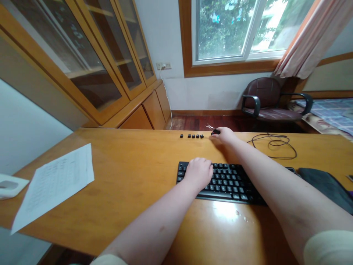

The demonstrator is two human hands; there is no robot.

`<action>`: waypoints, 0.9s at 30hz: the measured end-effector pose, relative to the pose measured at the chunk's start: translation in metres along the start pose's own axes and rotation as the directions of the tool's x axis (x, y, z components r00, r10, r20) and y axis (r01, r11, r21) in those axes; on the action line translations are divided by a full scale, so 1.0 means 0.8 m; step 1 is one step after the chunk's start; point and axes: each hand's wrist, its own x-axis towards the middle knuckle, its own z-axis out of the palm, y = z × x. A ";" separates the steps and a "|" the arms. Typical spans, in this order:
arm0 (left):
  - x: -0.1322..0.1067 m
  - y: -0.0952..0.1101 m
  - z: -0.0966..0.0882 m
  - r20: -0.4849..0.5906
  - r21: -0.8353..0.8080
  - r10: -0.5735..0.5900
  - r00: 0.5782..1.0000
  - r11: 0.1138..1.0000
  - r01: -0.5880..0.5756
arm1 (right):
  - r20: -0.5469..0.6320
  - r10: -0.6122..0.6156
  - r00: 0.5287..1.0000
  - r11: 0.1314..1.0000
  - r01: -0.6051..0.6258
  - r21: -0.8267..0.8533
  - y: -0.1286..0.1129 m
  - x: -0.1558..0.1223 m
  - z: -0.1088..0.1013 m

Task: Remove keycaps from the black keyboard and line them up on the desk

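A black keyboard (231, 182) lies on the wooden desk (132, 173). My left hand (199, 173) rests on its left end, fingers curled down over the keys. My right hand (224, 135) reaches to the desk's far edge and pinches a small wire keycap puller (211, 127) with a black keycap (216, 131) at its tip. A row of several loose black keycaps (193, 136) sits just left of that hand.
A printed sheet of paper (57, 182) lies at the desk's left, beside a white object (9, 185) at the edge. A black cable (273, 143) coils at the far right, and a dark pad (325, 186) lies right of the keyboard. Behind stand a brown office chair (268, 103) and a wooden cabinet (110, 73).
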 end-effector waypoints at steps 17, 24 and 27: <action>0.001 0.001 -0.002 0.026 0.054 -0.044 0.999 0.998 0.043 | 0.108 -0.048 0.993 0.974 0.070 -0.214 -0.001 0.019 0.017; 0.001 0.001 0.000 0.031 0.044 -0.051 0.998 0.998 0.050 | 0.118 -0.032 0.992 0.979 0.055 -0.197 0.002 0.020 0.017; 0.000 0.001 0.001 0.026 0.044 -0.062 0.998 0.997 0.061 | 0.101 -0.032 0.994 0.983 0.049 -0.175 0.003 0.018 0.018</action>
